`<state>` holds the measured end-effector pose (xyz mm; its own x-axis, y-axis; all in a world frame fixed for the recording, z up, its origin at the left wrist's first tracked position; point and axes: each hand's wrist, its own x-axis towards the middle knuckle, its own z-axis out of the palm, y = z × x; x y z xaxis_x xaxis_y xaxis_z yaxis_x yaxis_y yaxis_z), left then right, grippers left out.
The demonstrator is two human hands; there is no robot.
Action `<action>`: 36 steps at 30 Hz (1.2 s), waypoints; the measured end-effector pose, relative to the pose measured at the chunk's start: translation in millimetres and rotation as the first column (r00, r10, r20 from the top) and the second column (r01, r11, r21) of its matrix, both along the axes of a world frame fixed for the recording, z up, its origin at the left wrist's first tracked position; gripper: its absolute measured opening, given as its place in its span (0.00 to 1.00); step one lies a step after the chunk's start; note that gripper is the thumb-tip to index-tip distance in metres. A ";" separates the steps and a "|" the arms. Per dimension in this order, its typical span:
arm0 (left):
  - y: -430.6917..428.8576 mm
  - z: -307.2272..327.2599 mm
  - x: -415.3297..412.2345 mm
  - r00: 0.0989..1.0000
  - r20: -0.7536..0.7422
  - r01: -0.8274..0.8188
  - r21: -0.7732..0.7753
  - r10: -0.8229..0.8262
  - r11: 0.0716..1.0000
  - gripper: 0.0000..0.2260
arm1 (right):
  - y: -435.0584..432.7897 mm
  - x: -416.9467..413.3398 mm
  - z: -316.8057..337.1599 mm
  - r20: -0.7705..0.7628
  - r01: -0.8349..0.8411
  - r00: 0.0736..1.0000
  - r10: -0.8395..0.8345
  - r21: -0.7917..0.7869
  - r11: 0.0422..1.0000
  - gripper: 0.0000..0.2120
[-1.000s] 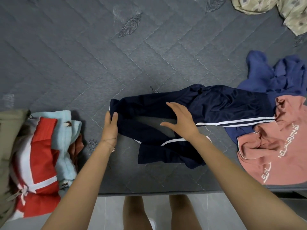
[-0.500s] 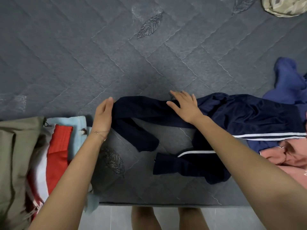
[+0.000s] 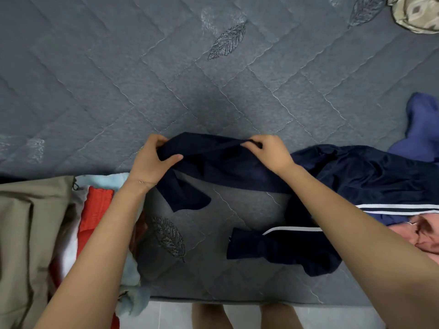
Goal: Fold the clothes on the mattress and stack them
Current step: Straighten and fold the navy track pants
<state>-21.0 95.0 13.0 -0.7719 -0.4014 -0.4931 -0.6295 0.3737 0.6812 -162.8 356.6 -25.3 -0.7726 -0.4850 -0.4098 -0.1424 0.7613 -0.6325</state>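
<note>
Both hands, flat on the cloth 0.5 s ago, now lifted w/ one leg bunched between them.
1. Your left hand (image 3: 152, 160): fingers curled, thumb over, gripping the leg end of the navy track pants (image 3: 356, 176).
2. Your right hand (image 3: 268, 153): fingers curled, pinching the same leg further along.
3. Pants: by front edge of mattress (image 3: 213, 91), centre to right; 2nd leg lies flat nearer that edge.
4. Folded stack (image 3: 28, 222): front edge, left side.
5. Pink top (image 3: 422, 236) & blue garment (image 3: 422, 129): right side, touching the pants.
</note>
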 end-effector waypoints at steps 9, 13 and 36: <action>-20.9 -6.2 -25.6 0.999 0.048 -0.012 -0.049 0.014 0.999 0.16 | -8.4 -32.8 16.4 -0.153 0.089 0.984 -0.096 -0.058 0.994 0.12; -22.6 -0.7 -41.5 0.999 -0.007 -0.045 -0.030 0.045 0.999 0.19 | -14.9 -35.6 15.6 -0.049 0.235 0.968 -0.245 -0.156 0.959 0.10; -161.9 36.4 -58.6 0.922 0.098 0.368 0.072 -0.374 0.927 0.04 | -35.8 -23.6 18.0 0.142 0.332 0.940 -0.312 -0.151 0.931 0.12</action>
<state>-79.6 -66.8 49.4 -0.8013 -0.0681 -0.5944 -0.5234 0.5612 0.6412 -186.4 320.8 -7.3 -0.8518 -0.2884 -0.4374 0.1725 0.6340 -0.7539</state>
